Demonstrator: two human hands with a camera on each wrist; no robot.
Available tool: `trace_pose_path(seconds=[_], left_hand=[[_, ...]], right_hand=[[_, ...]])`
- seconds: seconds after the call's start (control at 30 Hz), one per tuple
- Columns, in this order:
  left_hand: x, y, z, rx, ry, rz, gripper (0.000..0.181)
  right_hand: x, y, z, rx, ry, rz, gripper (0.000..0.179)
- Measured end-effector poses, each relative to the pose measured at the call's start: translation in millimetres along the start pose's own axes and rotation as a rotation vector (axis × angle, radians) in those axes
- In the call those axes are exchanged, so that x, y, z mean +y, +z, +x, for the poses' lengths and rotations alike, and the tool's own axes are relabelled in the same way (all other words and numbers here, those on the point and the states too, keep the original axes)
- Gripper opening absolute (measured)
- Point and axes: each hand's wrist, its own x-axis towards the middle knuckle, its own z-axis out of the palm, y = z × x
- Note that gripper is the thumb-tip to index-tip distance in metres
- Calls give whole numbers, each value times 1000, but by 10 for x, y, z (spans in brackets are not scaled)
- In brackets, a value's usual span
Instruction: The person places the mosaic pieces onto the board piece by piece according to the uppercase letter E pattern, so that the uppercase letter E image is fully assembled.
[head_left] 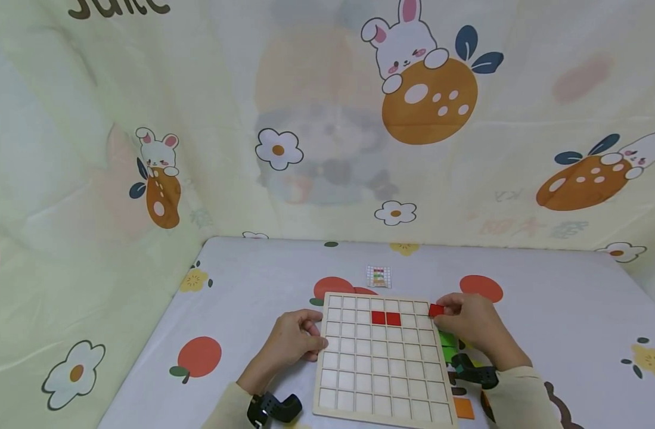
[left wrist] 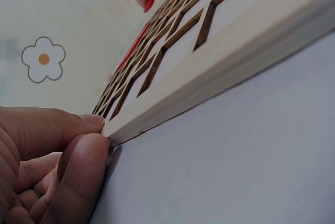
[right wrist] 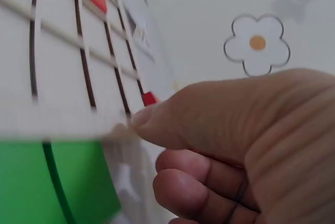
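A wooden grid board [head_left: 383, 361] with pale square cells lies flat on the table. Two red square tiles [head_left: 386, 319] fill neighbouring cells in its second row. At the board's left edge, my left hand [head_left: 293, 338] grips the wooden frame; the thumb [left wrist: 86, 124] and index fingertip meet at the frame in the left wrist view. My right hand [head_left: 469, 322] pinches another red tile [head_left: 436, 310] over the upper right edge of the board. In the right wrist view the thumb covers most of that tile, with only a red corner [right wrist: 149, 98] showing.
Green tiles [head_left: 448, 345] lie along the board's right side, partly hidden by the right wrist. An orange tile [head_left: 463, 408] sits lower down. Behind the board is a small card [head_left: 378, 276] with a coloured grid pattern. A printed curtain [head_left: 327, 119] hangs behind the table.
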Motion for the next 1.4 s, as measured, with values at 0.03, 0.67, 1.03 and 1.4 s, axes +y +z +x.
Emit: trace_pose_path(seconds=[0.03,0.67,1.03,1.4], left_hand=[[-2,-1,-1,0,2,1,52],[4,-14,0,-6,9,-6,52],[-10,-9,0,-10,17,-17,52],[-20,-10,2,-8,17,-15,51]], right_hand=[[-36,17,0,3,0,18,34],[-664,488,140,-85,-65,18,18],[-814,641,176,-104,-128,-27,17],[-850,707,216,-109,-149,-38,15]])
